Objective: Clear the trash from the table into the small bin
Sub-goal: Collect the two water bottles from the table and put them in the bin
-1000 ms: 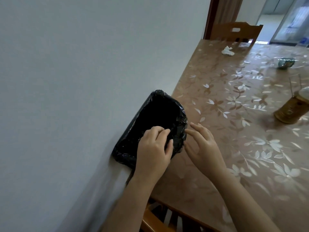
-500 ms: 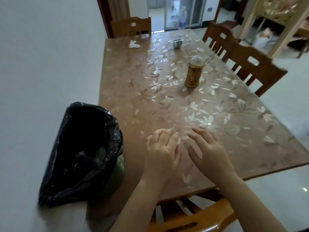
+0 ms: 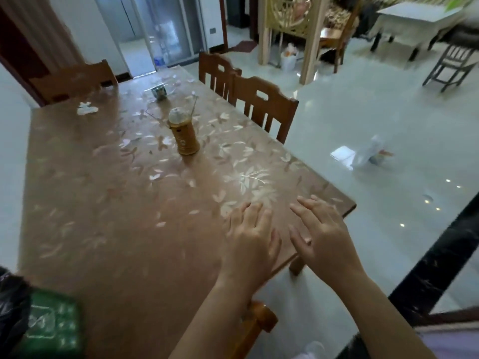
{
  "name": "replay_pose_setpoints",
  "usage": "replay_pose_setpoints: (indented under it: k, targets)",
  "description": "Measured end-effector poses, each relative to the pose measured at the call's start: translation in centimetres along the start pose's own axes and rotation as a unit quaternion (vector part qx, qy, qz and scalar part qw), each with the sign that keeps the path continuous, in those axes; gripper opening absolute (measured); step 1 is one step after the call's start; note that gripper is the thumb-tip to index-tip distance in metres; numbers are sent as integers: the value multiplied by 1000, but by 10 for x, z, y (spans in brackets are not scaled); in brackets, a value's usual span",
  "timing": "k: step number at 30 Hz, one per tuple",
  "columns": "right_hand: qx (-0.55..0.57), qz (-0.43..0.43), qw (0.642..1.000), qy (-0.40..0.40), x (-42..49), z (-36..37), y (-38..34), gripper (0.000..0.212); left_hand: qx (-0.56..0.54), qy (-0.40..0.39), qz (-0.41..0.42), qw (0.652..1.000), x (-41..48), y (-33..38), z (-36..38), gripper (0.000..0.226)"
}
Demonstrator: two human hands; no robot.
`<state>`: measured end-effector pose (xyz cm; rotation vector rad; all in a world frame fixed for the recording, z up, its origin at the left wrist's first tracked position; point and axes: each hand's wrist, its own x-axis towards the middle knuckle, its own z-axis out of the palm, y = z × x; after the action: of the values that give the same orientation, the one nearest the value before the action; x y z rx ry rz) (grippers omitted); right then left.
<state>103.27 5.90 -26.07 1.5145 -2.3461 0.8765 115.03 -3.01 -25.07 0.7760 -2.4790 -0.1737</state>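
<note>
Crumpled tissue (image 3: pixel 87 109) lies at the surface's (image 3: pixel 103 216) far end, well beyond both our hands. We have turned away from the small bin (image 3: pixel 49 325), now behind our left hand (image 3: pixel 250 239). That hand and our right hand (image 3: pixel 324 237) hover empty, fingers spread, free to reach.

Table (image 3: pixel 108 203): brown cover, pale flower-and-leaf print. Far beyond fingers (image 3: pixel 248 211): white crumpled tissue (image 3: pixel 86 109); golden-brown jar (image 3: pixel 185 141), clear top. Near-left of fingers: green bin (image 3: pixel 51 325), white markings, black liner (image 3: pixel 11 301). Chairs (image 3: pixel 261 104) mid-brown wood. Floor (image 3: pixel 388 130) glossy pale grey-green.
</note>
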Motion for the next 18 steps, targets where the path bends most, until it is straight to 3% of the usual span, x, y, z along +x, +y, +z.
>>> replay_pose_setpoints:
  k: [10,18]
  targets:
    - [-26,88,995,39,5,-80,173,43,-53,-22,83,995,89,152,95,32]
    - [-63,153,985,48,9,-109,263,42,-79,-73,118,987,142,217,152,39]
